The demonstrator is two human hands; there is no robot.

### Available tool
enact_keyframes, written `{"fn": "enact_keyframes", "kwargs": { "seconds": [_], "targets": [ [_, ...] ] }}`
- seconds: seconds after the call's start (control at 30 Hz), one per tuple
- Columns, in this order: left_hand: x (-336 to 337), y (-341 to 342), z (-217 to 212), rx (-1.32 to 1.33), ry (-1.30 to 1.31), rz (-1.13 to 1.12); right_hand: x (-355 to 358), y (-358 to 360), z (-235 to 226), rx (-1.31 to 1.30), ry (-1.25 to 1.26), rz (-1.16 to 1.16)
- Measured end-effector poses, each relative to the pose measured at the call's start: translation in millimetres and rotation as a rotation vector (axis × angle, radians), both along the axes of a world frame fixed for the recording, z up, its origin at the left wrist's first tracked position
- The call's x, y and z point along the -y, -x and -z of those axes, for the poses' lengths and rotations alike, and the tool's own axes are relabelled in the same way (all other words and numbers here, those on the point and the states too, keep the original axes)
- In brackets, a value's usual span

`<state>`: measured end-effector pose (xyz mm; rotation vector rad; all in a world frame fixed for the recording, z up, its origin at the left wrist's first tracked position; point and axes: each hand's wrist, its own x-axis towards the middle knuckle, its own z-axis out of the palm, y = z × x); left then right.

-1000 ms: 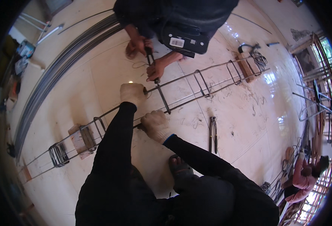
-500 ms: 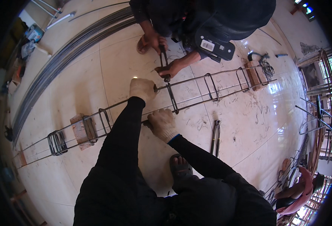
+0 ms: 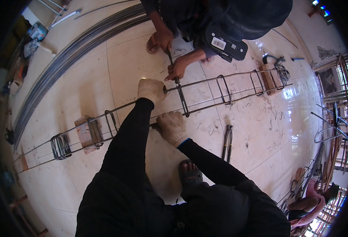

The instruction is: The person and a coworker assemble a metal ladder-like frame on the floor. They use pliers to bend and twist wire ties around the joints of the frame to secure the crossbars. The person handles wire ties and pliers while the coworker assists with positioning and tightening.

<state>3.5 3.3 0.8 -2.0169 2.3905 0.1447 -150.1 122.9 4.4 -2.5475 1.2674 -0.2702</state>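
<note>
A long rebar frame (image 3: 205, 82) of parallel steel rods with rectangular stirrups crosses the floor. My left hand (image 3: 151, 91), in a cream work glove, is closed around its far rod. Closer to me, my gloved right hand (image 3: 172, 125) grips the near rod. Just right of both hands, a stirrup (image 3: 183, 100) spans the rods. At its far corner a co-worker's hands (image 3: 176, 68) hold pincers (image 3: 171, 59) against the joint. A second pair of pincers (image 3: 227, 144) lies on the floor to the right of my right forearm.
Bricks (image 3: 88, 136) (image 3: 268, 79) prop up the frame at both ends. Bundled stirrups (image 3: 60, 147) hang at its left. A long bundle of rebar (image 3: 59, 63) curves along the far left. Coiled tie wire (image 3: 281, 71) lies at the right end. Another person (image 3: 310, 201) sits at lower right.
The co-worker's pincers have turned and their hands have shifted slightly. My hands keep their grip on the rods. The whole view has moved a little.
</note>
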Motion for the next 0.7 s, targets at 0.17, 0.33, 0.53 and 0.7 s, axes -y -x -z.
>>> {"fn": "enact_keyframes", "kwargs": {
  "seconds": [0.17, 0.33, 0.53, 0.7],
  "targets": [
    [3, 3, -3, 0.047, -0.101, -0.030, -4, 3, 8, 0.079, 0.034, 0.002],
    [2, 1, -1, 0.019, -0.064, -0.017, -3, 2, 9, 0.073, 0.001, 0.008],
    [-2, 2, -19, -0.028, -0.075, 0.007, -45, 19, -4, 0.453, 0.218, -0.020],
    [-83, -40, -43, -0.313, 0.131, -0.033, -135, 39, 27, 0.590, -0.263, -0.080]
  ]
}}
